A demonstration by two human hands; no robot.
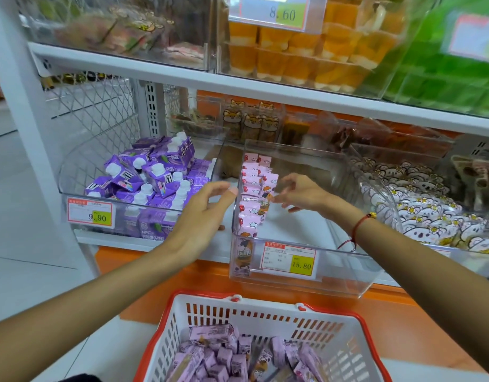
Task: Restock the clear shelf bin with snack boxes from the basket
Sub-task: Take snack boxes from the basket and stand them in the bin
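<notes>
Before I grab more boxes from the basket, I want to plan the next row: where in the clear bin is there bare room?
The clear bin is bare floor right of the pink snack boxes, out to its right wall, and behind the price label. It is crowded only along the left wall. The right hand hovers over the open middle; the left hand is outside.

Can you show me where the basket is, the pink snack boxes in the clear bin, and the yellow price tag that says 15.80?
basket (268, 308), head view, on its white back wall.
pink snack boxes (250, 188), head view, middle of the row.
15.80 price tag (301, 265), head view, on its yellow patch.
</notes>
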